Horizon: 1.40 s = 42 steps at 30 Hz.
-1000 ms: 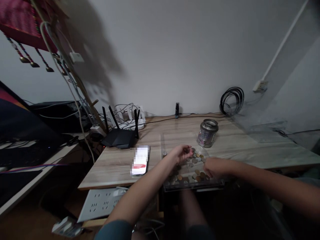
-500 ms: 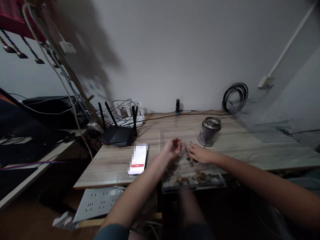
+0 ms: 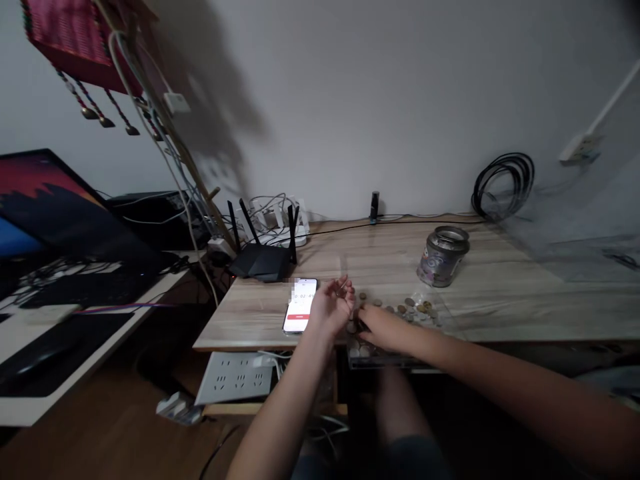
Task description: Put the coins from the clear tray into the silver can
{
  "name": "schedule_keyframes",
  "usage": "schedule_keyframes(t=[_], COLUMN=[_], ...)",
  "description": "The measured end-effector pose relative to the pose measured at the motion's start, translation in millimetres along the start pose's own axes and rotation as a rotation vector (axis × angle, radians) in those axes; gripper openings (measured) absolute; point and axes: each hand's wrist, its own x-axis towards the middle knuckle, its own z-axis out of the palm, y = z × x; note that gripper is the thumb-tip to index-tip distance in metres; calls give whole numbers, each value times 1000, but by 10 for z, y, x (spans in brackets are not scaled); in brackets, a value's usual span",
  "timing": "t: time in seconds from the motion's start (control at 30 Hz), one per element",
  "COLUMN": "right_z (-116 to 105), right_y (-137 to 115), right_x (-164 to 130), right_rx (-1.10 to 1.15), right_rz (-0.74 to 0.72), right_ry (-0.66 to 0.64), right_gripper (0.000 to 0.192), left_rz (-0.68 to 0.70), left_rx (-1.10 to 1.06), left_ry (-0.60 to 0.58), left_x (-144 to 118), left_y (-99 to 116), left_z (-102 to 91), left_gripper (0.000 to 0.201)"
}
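Note:
My left hand (image 3: 334, 307) is turned palm up above the left side of a clear plastic tray (image 3: 445, 313), its fingers curled around what looks like coins in the palm. Loose silver and gold coins (image 3: 403, 309) lie in the tray, some spread toward its back right. My right hand (image 3: 384, 327) reaches down among the coins at the tray's left part, thumb and fingers apart; its fingertips are partly hidden. A phone (image 3: 300, 308) with a lit timer screen lies just left of my left hand. Behind the tray, to the right, stands an open patterned tin (image 3: 443, 257).
A black router (image 3: 264, 259) with upright antennas sits at the back left of the wooden desk (image 3: 345, 250). By the wall stand a small black bottle (image 3: 375, 207) and a coiled black cable (image 3: 504, 187). A power strip (image 3: 235, 379) is below the desk edge, a laptop (image 3: 55, 220) at far left.
The view has swung left. My right hand has moved down toward the tray's front left, closer to the left hand, and coins at the back right are now uncovered. My left hand stays curled.

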Motion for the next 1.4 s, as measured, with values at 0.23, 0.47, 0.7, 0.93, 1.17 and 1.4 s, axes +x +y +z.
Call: schedule_keyframes(t=[0.23, 0.47, 0.7, 0.93, 1.17, 1.4], right_z=[-115, -62, 3, 19, -39, -175], right_y=[-148, -163, -44, -71, -82, -26], right_x=[-65, -59, 146, 252, 221, -8], right_rx=[-89, -24, 127, 80, 167, 181], right_rz=[88, 62, 150, 113, 55, 84], right_ry=[-93, -47, -5, -108, -161, -404], right_gripper=[27, 21, 35, 26, 17, 36], left_rz=[67, 101, 179, 150, 124, 109], left_rx=[-84, -68, -95, -113, -136, -137], left_ry=[50, 53, 107, 90, 80, 92], left_x=[-280, -360, -408, -394, -411, -437], left_y=[18, -95, -53, -83, -115, -134], left_z=[-272, -290, -371, -414, -399, -385], left_gripper=[19, 17, 18, 18, 19, 16])
